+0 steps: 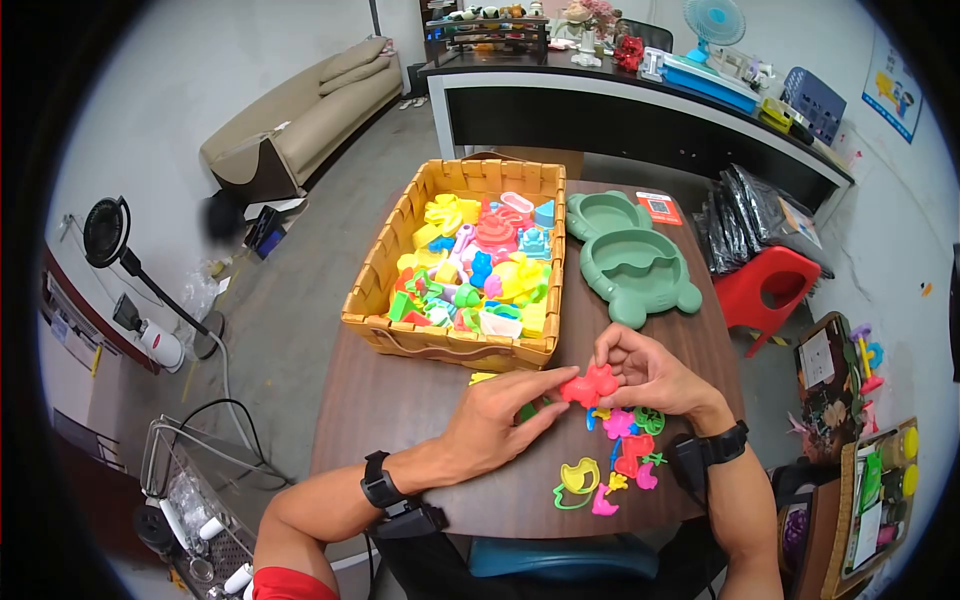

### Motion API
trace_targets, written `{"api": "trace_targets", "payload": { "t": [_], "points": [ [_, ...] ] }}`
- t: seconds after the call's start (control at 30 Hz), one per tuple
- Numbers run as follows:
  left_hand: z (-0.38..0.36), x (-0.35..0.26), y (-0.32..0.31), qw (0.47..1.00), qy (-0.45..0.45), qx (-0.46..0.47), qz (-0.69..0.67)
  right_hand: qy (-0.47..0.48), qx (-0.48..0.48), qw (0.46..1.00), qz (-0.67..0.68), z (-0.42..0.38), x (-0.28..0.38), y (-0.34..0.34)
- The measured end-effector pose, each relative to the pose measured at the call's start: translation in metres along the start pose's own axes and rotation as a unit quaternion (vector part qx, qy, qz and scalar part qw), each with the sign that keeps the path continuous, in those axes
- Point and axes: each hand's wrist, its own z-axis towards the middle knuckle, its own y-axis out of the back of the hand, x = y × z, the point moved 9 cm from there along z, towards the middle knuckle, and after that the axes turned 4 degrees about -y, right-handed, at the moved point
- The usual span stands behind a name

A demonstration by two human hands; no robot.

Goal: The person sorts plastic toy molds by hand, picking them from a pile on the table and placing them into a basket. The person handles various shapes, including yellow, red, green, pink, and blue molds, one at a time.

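Observation:
Above the near half of the table, a small red bear-like plastic toy mold (590,386) is held between both hands. My right hand (652,372) pinches its right side between thumb and fingers. My left hand (492,420) grips the left end with its fingertips. Under and beside the hands lie several small plastic shapes, among them a green wheel-like piece (650,420), a red piece (632,455), a yellow cutter (580,474) and a pink piece (604,501). Part of a green piece (530,410) shows beneath my left hand.
A woven basket (360,300) full of colourful plastic toys stands beyond my hands. To its right is a green bear-shaped divided plate (640,300), near an orange-red card (660,208). A red stool (770,290) with black bags stands right of the table (400,420).

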Motion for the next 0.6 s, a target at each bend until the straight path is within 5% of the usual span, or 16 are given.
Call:
{"api": "trace_targets", "payload": {
  "t": [0.6],
  "points": [
    [-0.003,0.001,0.012,1.000,-0.003,-0.025,0.016,0.022,0.024,0.999,0.007,0.006,0.008,-0.012]
  ]
}}
